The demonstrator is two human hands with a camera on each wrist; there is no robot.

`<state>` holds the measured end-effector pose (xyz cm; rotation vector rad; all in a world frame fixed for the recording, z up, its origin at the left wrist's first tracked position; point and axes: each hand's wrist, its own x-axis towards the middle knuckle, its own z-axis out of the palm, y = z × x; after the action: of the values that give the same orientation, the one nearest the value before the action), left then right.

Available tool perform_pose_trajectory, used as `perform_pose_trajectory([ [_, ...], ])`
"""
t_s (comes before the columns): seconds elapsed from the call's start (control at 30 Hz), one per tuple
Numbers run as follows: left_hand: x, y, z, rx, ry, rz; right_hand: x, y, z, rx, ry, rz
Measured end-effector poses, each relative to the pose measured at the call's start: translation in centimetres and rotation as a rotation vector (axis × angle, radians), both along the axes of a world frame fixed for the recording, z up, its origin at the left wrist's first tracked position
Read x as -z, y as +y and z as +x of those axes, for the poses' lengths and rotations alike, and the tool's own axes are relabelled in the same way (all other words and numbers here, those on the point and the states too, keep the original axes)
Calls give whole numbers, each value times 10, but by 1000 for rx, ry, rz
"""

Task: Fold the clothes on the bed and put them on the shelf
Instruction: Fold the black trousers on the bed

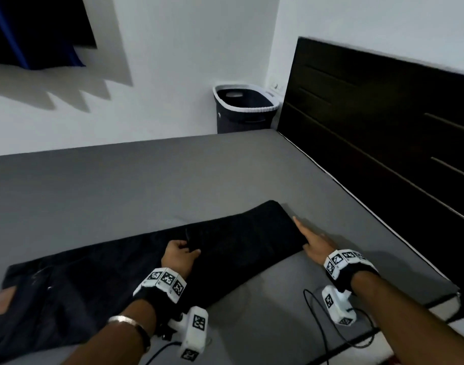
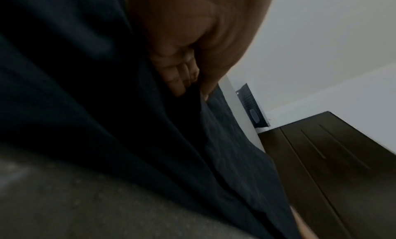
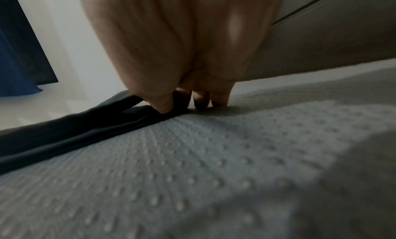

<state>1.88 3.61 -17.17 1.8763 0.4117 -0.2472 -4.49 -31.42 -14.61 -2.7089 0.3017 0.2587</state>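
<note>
A pair of black trousers (image 1: 238,233) lies stretched flat across the grey bed (image 1: 120,185), waist at the left, leg ends at the right. My left hand (image 1: 181,252) sits on the middle of the legs with curled fingers pinching a fold of the cloth; the left wrist view shows those fingers (image 2: 182,73) dug into the dark fabric (image 2: 107,124). My right hand (image 1: 310,238) lies at the leg ends, its index finger straight along the hem. In the right wrist view its thumb (image 3: 165,105) pinches the hem (image 3: 64,132), slightly lifted off the sheet.
A dark headboard (image 1: 383,127) runs along the bed's right side. A dark laundry basket (image 1: 244,109) with a white rim stands in the corner behind the bed. A blue curtain (image 1: 36,30) hangs top left. Black cables (image 1: 317,325) trail over the bed's near edge.
</note>
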Motion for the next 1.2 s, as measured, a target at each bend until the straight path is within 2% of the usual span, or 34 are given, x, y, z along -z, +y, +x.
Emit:
perform_pose_trajectory([
  [0.07, -9, 2, -4, 12, -33, 66, 5, -3, 2, 1, -2, 3],
  [0.13, -21, 0, -11, 55, -155, 289, 19, -11, 8, 13, -21, -12],
  [0.17, -26, -3, -15, 85, -274, 405, 26, -15, 10, 18, -40, -28],
  [0.23, -28, -13, -21, 227, -516, 589, 36, -19, 12, 13, -76, -50],
  [0.27, -26, -17, -23, 360, -575, 655, 36, -18, 11, -2, -83, -59],
  [0.33, -14, -19, -26, 697, -520, 794, 30, -13, 10, -3, -70, -71],
  [0.4, 0, -17, -27, 869, -409, 875, 24, -9, 10, 16, -18, -101],
  [0.5, 11, -14, -23, 872, -373, 904, 24, -4, 13, 45, 35, -170],
  [0.63, -1, -10, -26, 917, -315, 940, 16, 2, 13, -23, 138, -169],
  [0.77, -14, 25, -47, 912, -263, 952, -11, 32, 6, -47, 281, -257],
  [0.83, -22, 52, -64, 907, -285, 1005, -29, 65, -2, -101, 230, -298],
  [1.0, -34, 115, -112, 740, -375, 1056, -41, 197, -44, -506, 90, -179],
  [1.1, -22, 145, -133, 781, -223, 1062, -25, 276, -73, -658, 73, -128],
  [1.2, 5, 167, -141, 869, -161, 1026, -1, 320, -90, -658, 131, -148],
])
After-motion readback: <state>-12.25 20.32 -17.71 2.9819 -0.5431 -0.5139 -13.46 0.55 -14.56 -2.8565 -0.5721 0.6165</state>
